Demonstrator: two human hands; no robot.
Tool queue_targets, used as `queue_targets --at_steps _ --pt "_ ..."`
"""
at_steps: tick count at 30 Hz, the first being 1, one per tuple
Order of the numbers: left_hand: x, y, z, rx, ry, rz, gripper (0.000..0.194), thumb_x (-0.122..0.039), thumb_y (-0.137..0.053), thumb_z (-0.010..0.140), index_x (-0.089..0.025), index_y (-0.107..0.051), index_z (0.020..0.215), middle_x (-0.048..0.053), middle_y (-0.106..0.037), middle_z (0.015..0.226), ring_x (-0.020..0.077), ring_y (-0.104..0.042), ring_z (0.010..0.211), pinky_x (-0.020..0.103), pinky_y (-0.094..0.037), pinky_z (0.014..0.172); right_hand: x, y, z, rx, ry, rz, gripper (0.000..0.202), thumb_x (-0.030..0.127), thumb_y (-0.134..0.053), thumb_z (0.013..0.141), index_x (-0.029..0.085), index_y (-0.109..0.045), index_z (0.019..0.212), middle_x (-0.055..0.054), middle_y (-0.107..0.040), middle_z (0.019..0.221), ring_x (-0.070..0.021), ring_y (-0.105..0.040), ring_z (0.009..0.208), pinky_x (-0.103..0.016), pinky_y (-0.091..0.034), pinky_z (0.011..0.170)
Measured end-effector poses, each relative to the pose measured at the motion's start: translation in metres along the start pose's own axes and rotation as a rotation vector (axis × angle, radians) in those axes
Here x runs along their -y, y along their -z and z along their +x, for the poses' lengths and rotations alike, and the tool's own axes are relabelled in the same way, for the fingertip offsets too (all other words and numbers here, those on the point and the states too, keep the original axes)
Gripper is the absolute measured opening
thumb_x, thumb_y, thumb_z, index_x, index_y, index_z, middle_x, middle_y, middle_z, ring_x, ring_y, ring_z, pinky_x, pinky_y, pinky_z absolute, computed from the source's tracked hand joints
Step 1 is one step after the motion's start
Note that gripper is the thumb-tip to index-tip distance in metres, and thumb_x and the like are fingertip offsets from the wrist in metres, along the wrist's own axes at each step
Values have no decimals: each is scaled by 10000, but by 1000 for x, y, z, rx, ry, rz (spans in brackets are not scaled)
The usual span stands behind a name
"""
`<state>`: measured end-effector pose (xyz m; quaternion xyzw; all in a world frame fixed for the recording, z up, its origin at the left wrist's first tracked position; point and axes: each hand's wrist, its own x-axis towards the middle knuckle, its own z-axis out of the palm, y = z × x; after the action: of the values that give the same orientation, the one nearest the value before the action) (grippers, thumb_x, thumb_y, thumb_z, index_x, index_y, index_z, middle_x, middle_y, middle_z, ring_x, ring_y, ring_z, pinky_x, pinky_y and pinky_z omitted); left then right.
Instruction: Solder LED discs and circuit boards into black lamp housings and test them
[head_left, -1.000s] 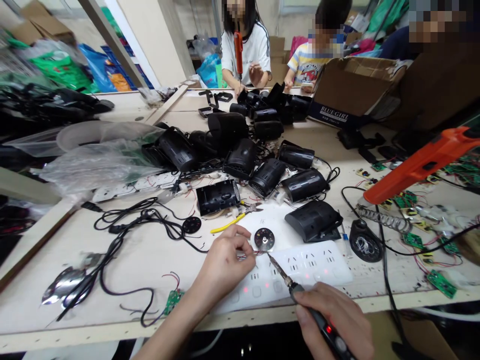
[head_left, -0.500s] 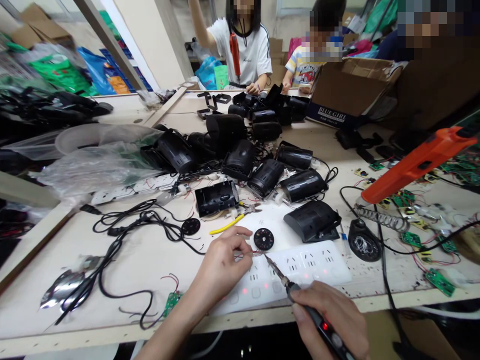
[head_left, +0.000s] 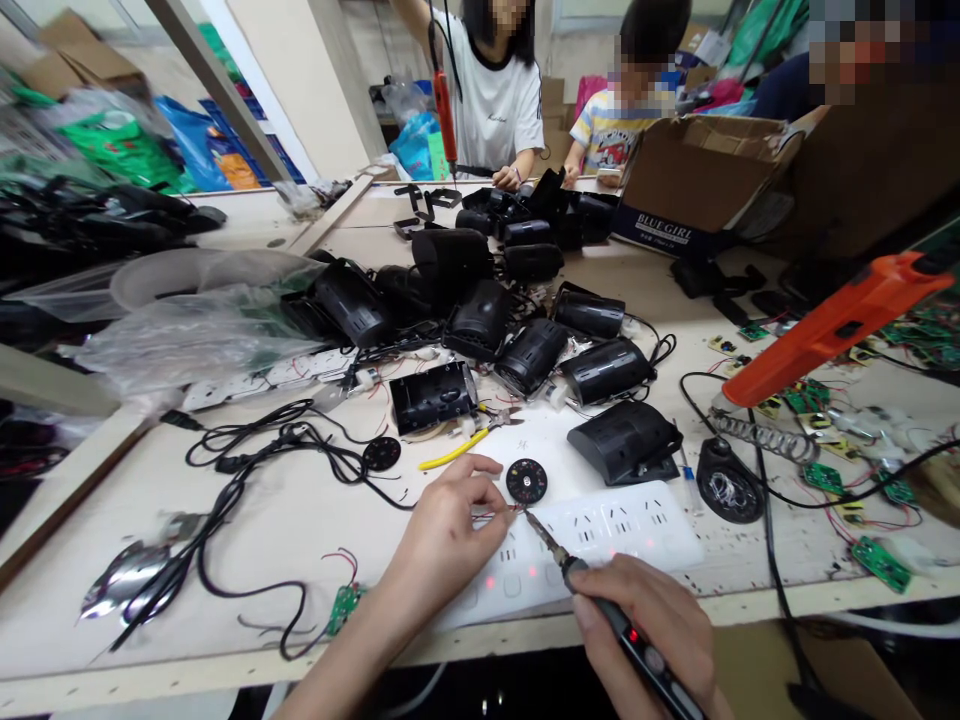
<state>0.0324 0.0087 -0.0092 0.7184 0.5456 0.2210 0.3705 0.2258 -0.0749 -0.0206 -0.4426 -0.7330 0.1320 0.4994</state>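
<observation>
My right hand [head_left: 649, 625] is wrapped round a soldering iron [head_left: 611, 612] with a red light on its handle. The iron's tip points up and left, close to the fingertips of my left hand [head_left: 454, 535]. Thumb and forefinger of that left hand are pinched on thin red wires [head_left: 491, 516], just below a round black circuit board [head_left: 526, 482]. Under both hands lies a white power strip [head_left: 652, 510] with lit red switches. Whether the iron's tip touches the wire ends, I cannot tell.
Yellow-handled pliers [head_left: 454, 450] and several black housings [head_left: 626, 440] lie beyond my hands. Black cables [head_left: 217, 500] spread at the left. On the right are an orange electric screwdriver [head_left: 832, 330], an iron stand [head_left: 727, 480] and green circuit boards [head_left: 879, 563]. Two people sit across the table.
My right hand and the soldering iron have shifted slightly left and up, bringing the tip nearer my left fingertips. Across the table, a hanging orange screwdriver has moved left and down.
</observation>
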Motion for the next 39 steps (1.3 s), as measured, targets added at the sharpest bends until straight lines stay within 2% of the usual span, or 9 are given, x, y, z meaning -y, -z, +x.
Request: queue_targets --at_steps 3,8,18,28,39 --pt "1 -1 1 2 -5 29 161 -151 -585 770 -201 -658 635 79 -670 1070 253 -645 1054 346 -488 866 -3 -1 0 -7 -1 -6 196 49 -572 838 169 -613 987 -28 -675 729 -147 -646 606 -262 -537 581" --pt "1 -1 2 -8 -6 39 156 -96 -564 723 -200 -631 627 74 -690 1043 250 -650 1051 334 -494 847 -4 -5 1 16 -18 51 188 52 -567 833 168 -613 974 -15 -648 702 -133 -618 571 -250 -511 542" --pt "1 -2 2 5 -12 10 157 -146 -583 755 -201 -650 624 72 -654 1038 250 -627 1068 326 -483 837 -2 -3 1 5 -4 33 215 37 -575 833 167 -610 1001 -18 -656 710 -133 -616 574 -252 -513 543" --pt "0 -3 2 -14 -22 12 163 -107 -580 734 -202 -647 619 65 -658 1009 242 -641 1038 310 -502 798 -2 -4 3 -3 -13 22 200 58 -570 834 177 -616 987 -15 -667 704 -143 -635 564 -253 -525 536" --pt "0 -4 4 -10 -30 23 171 -97 -583 735 -196 -638 607 65 -654 996 224 -649 1019 281 -501 779 -6 -5 1 44 -11 63 236 30 -570 825 162 -609 1016 -31 -650 722 -143 -605 586 -262 -502 543"
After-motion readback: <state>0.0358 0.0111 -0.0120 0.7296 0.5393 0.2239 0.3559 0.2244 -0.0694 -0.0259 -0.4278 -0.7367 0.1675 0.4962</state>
